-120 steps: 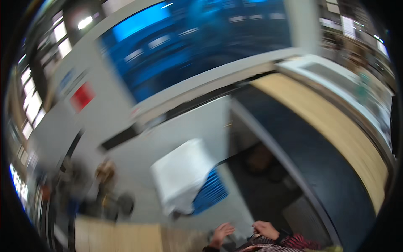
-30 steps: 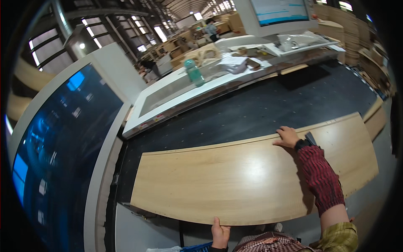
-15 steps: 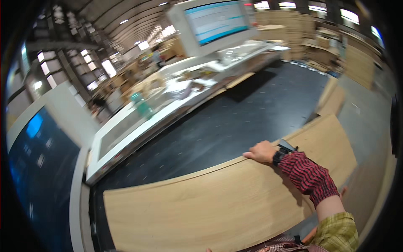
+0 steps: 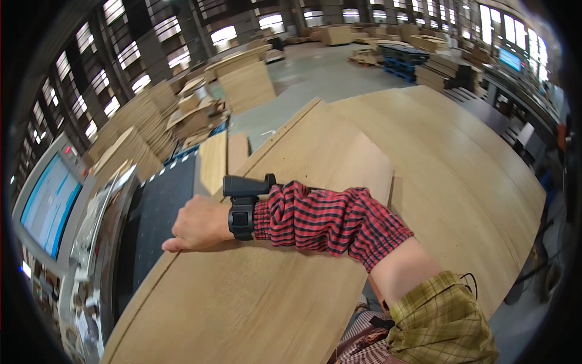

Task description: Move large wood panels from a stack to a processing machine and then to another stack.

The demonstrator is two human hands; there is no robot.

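Observation:
My right hand is at the left long edge of a light wood-grain panel. Its thumb lies along that edge and the fingers curl over it, their tips hidden beyond. A black device is strapped round the right wrist, above a red and black striped sleeve. The panel reaches from the lower left up past the forearm, with a narrow groove or strip along its edge. My left hand does not show.
Beyond the hand lies a dark machine bed, with a monitor at far left. On the right is another large wood-grain panel. Board stacks stand at back left, and a blue pallet bears dark sheets farther off.
The view has swung to the right, bringing the large right-hand panel and more of the hall into sight. My right hand stays at the panel's edge.

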